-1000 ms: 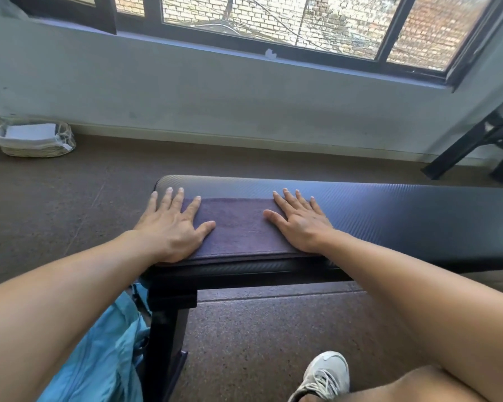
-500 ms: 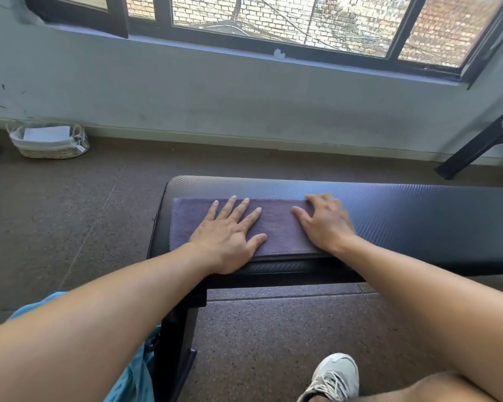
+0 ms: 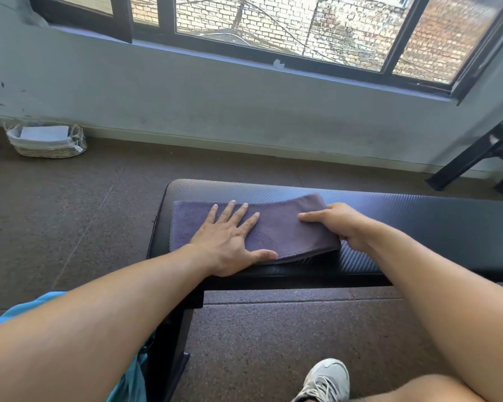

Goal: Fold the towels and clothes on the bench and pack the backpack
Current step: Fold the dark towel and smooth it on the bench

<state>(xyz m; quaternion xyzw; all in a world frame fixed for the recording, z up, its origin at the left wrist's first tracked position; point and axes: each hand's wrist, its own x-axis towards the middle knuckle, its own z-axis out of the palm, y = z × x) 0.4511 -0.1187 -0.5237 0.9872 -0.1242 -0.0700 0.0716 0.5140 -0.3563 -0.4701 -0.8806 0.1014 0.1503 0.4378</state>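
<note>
Indoors, a black padded bench (image 3: 404, 219) stood on speckled brown floor below a window (image 3: 273, 27). Its left end carried a folded purple towel (image 3: 282, 230); the left hand (image 3: 230, 242) pressed flat on it, fingers spread, and the right hand (image 3: 343, 224) pinched its raised right edge.

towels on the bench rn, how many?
1. A dark purple towel lies folded at the bench's left end, the left hand flat on it, the right hand gripping its lifted right edge. No others visible.
</note>
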